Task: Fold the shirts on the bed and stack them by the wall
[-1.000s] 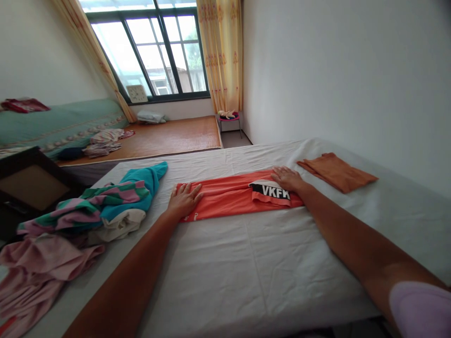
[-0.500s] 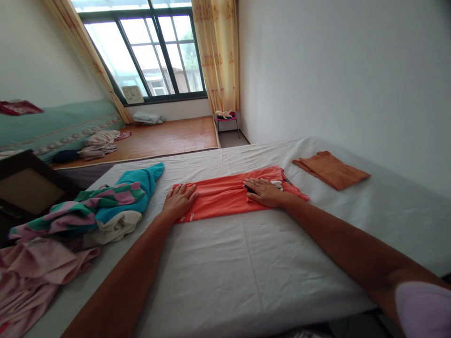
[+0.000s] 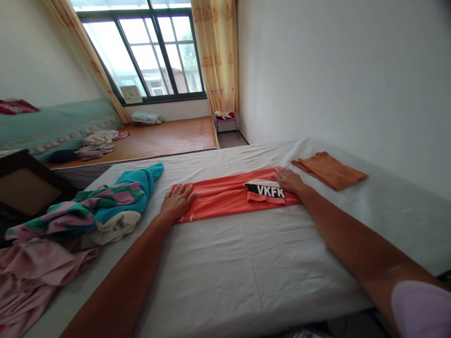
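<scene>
- The left hand [image 3: 177, 200] lies flat, fingers spread, palm down on the left end of a long folded strip of orange-red cloth garment [image 3: 225, 196]; it grips nothing.
- The right hand [image 3: 289, 180] lies flat and open on the strip's right end, just beside a black panel with white letters "VKFK" [image 3: 266, 190]; it too holds nothing.
- The garment lies lengthwise across the middle of a bed covered in a white creased sheet [image 3: 246, 263], between the two hands.
- Just beyond the right hand, apart from the strip, a folded square of rust-orange cloth [image 3: 329, 170] rests near the wall.
- Left of the left hand, near but not touching it, sits a heap of loose clothes: teal, green and pink striped fabric [image 3: 102, 202] over pale pink cloth [image 3: 31, 272].
- Farther back stand a wooden platform [image 3: 155, 138], a dark-framed window [image 3: 148, 51] and yellow curtains [image 3: 216, 51].
- Nothing lies on the sheet between the forearms.
</scene>
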Available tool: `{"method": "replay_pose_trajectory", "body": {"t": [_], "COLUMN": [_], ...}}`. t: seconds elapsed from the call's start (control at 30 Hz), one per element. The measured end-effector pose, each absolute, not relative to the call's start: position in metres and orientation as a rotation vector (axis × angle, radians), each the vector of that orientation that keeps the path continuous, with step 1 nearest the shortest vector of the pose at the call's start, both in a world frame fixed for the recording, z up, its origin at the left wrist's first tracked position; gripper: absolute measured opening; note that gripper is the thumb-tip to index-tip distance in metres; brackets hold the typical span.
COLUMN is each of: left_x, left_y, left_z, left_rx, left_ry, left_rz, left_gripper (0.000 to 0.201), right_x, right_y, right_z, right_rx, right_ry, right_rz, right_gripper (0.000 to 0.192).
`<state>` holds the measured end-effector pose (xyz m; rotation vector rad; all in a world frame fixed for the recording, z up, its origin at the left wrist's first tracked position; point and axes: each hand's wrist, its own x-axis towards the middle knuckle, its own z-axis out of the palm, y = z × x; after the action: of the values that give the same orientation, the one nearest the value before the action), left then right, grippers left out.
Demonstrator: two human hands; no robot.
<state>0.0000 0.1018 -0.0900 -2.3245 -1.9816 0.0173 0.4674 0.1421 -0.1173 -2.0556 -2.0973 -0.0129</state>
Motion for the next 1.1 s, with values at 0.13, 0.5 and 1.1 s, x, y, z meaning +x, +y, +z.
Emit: {"method": "replay_pose_trajectory", "body": {"t": [0.13,0.5,1.1], "left_x": [0.000,-0.019,-0.043], "left_y": [0.101,0.110,0.105], "left_z": [-0.089,-0.094,-0.055], "left_rx": [-2.320,-2.312,-2.080], "left_ry": [-1.957,-2.068,-2.402], "left_rz": [0.029,-0.236,0.013], "left_gripper": [0.060,0.055,0.054], "right_x": [0.444,0.480,0.488], "right_y": [0.138,0.143,0.148], "right_z": [-0.117,-0.127,-0.114], "right_rx": [-1.674,-2.019,-1.780], "right_ry": [-2.325,-2.078,-1.878], "right_rz": [-0.158,-0.059,-0.056], "right_gripper": [0.059,0.060,0.044]}}
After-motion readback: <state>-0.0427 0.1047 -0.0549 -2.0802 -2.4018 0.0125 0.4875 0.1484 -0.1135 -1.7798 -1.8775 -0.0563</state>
